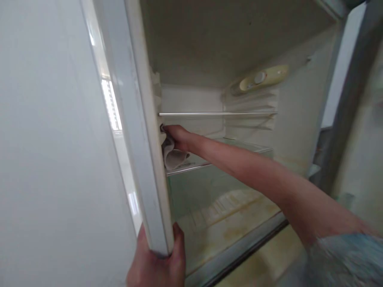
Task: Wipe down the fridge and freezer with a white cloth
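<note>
One soft grey-beige cloth [173, 158], loosely folded, drooping: clasped in the right hand [179, 137], at the refrigerator's inner left side, between shelves. One smooth white refrigerator side wall [140, 119], straight upright front edge: gripped low by the left hand [160, 265], thumb inside, fingers outside. Hands well apart. Upper shelf with slim metallic front edge [215, 114]; lower glass shelf [188, 169], similar trim. Cream plastic control housing [273, 76], rounded, with dial. Cream refrigerator floor [236, 217], yellow-brown stains. Open room above the upper shelf; narrower gap around the right hand.
</note>
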Action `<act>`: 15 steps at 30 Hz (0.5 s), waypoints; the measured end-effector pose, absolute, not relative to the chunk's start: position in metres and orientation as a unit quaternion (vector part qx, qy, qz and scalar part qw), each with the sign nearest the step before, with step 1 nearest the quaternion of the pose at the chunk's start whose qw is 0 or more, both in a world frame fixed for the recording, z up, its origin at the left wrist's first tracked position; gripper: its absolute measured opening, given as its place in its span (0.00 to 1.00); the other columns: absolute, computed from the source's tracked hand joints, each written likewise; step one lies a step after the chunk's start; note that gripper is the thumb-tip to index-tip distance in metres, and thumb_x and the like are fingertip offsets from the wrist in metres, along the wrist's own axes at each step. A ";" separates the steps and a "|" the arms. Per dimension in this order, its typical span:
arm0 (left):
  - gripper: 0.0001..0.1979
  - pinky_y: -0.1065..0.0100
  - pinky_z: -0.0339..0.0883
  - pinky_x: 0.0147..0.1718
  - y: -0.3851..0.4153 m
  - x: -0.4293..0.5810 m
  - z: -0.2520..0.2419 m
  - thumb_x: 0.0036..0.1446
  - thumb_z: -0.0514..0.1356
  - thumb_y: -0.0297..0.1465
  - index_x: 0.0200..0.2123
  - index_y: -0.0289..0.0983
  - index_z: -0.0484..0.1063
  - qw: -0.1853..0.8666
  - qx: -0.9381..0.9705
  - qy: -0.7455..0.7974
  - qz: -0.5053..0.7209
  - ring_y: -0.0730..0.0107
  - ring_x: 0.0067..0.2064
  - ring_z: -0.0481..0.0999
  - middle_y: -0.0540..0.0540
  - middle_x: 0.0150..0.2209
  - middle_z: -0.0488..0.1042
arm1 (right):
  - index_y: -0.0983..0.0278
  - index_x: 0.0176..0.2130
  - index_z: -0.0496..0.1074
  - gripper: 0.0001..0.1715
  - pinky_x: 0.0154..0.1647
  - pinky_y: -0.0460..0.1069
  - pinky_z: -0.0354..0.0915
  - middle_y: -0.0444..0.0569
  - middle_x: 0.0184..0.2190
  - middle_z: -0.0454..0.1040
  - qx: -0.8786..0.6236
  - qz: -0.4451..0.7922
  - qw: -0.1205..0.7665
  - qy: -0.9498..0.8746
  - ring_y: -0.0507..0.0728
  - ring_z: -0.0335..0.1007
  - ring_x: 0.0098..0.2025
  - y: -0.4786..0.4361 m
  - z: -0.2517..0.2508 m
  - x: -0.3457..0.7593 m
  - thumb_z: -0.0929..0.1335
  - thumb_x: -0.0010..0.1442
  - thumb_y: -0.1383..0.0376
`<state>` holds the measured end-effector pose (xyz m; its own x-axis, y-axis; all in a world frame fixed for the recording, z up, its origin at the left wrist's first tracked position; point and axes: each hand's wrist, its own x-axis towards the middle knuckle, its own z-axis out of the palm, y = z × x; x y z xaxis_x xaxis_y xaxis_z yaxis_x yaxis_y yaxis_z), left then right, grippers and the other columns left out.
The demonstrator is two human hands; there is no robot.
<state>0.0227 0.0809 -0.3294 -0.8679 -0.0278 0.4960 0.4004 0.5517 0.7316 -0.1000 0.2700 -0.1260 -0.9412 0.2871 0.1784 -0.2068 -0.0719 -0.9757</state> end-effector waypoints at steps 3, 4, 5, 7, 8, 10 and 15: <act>0.29 0.59 0.66 0.29 0.077 0.014 -0.331 0.56 0.57 0.54 0.52 0.40 0.72 0.227 -0.137 -0.854 -0.448 0.47 0.31 0.76 0.43 0.28 0.73 | 0.62 0.28 0.67 0.16 0.36 0.51 0.70 0.40 0.19 0.66 -0.009 0.720 0.245 -0.650 0.55 0.67 0.25 0.248 -0.136 -0.058 0.61 0.67 0.71; 0.29 0.60 0.65 0.29 0.077 0.012 -0.331 0.56 0.57 0.55 0.50 0.39 0.72 0.232 -0.145 -0.851 -0.448 0.47 0.31 0.76 0.44 0.27 0.72 | 0.62 0.27 0.67 0.16 0.36 0.51 0.70 0.40 0.19 0.66 -0.005 0.720 0.263 -0.642 0.55 0.67 0.25 0.245 -0.140 -0.044 0.61 0.67 0.72; 0.29 0.60 0.64 0.29 0.077 0.011 -0.331 0.55 0.57 0.55 0.49 0.39 0.72 0.238 -0.150 -0.850 -0.446 0.48 0.31 0.75 0.44 0.27 0.71 | 0.62 0.27 0.67 0.17 0.36 0.51 0.70 0.40 0.19 0.67 -0.013 0.726 0.277 -0.629 0.55 0.67 0.25 0.246 -0.143 -0.030 0.61 0.66 0.73; 0.28 0.60 0.63 0.29 0.078 0.011 -0.330 0.55 0.57 0.55 0.47 0.38 0.71 0.245 -0.155 -0.847 -0.446 0.49 0.30 0.74 0.44 0.27 0.69 | 0.62 0.28 0.67 0.16 0.37 0.50 0.71 0.42 0.21 0.69 -0.059 0.752 0.304 -0.582 0.55 0.69 0.26 0.256 -0.150 0.004 0.60 0.65 0.74; 0.28 0.60 0.62 0.29 0.078 0.012 -0.329 0.55 0.57 0.54 0.47 0.38 0.71 0.245 -0.157 -0.846 -0.447 0.50 0.29 0.74 0.44 0.27 0.69 | 0.62 0.29 0.67 0.15 0.38 0.50 0.72 0.44 0.22 0.70 -0.092 0.759 0.326 -0.556 0.55 0.71 0.28 0.265 -0.153 0.023 0.60 0.66 0.74; 0.27 0.61 0.61 0.29 0.079 0.014 -0.327 0.57 0.57 0.53 0.47 0.37 0.71 0.241 -0.165 -0.844 -0.450 0.51 0.30 0.73 0.44 0.28 0.69 | 0.64 0.36 0.69 0.14 0.40 0.49 0.72 0.48 0.28 0.75 -0.157 0.731 0.406 -0.526 0.56 0.75 0.34 0.290 -0.159 0.063 0.58 0.67 0.72; 0.31 0.60 0.62 0.30 0.079 0.015 -0.324 0.57 0.56 0.54 0.52 0.35 0.71 0.238 -0.169 -0.842 -0.453 0.51 0.30 0.73 0.43 0.29 0.70 | 0.65 0.59 0.67 0.29 0.49 0.51 0.68 0.61 0.53 0.74 -0.354 0.281 0.632 -0.629 0.61 0.72 0.55 0.361 -0.164 0.132 0.48 0.72 0.64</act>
<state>0.0152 0.0792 -0.3242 -0.8300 0.0692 0.5534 0.5000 0.5321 0.6833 0.1321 0.3607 -0.1635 0.0500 0.8003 0.5975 0.0900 0.5922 -0.8007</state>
